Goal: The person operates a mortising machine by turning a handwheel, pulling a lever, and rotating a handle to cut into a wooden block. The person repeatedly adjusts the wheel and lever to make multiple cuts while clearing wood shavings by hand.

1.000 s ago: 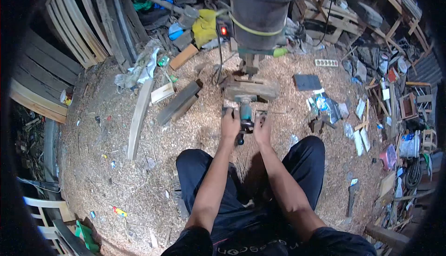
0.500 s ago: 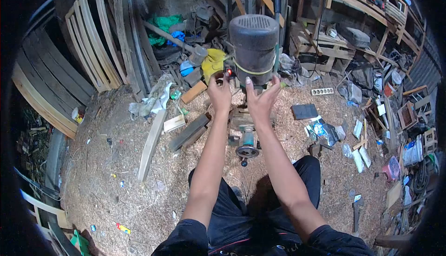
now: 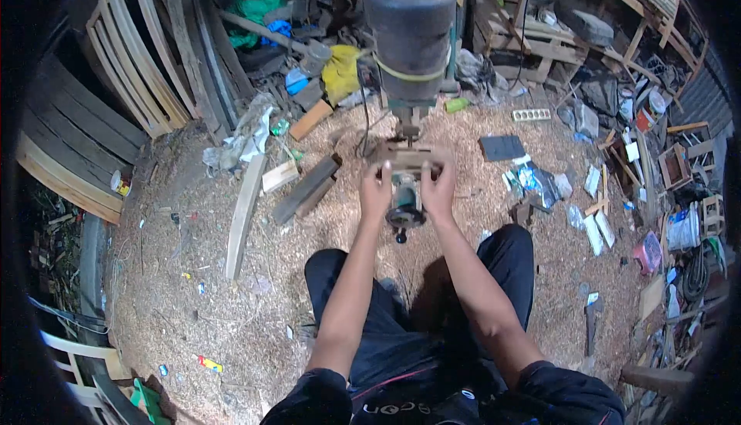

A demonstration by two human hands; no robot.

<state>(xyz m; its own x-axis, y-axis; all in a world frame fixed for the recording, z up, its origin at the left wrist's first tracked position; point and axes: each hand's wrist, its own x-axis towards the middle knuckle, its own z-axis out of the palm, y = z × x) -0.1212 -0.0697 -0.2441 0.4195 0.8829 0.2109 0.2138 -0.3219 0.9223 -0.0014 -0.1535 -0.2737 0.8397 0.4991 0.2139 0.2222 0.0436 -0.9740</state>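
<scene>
A dark drilling machine with a rounded motor housing (image 3: 409, 31) stands ahead of me, a yellow band round it. Below its chuck, a short wooden piece (image 3: 411, 158) lies across the machine's table area. My left hand (image 3: 377, 187) is closed at the left end of this piece, and my right hand (image 3: 438, 186) is closed at its right end. Between my hands and slightly nearer to me is a round handwheel (image 3: 404, 217) with a black knob under it. The fingertips are slightly blurred.
Wood shavings cover the floor (image 3: 185, 270). Curved wooden slats (image 3: 131, 62) lean at the left. Loose timber (image 3: 245, 216) lies left of the machine; a dark block (image 3: 502, 148) and plastic wrappers (image 3: 536, 182) lie right. A wooden rack (image 3: 532, 39) stands at the back right.
Both hands have come down from beside the motor housing to the wooden piece beneath the chuck. The red light by my left hand is out of sight. The view has shifted slightly.
</scene>
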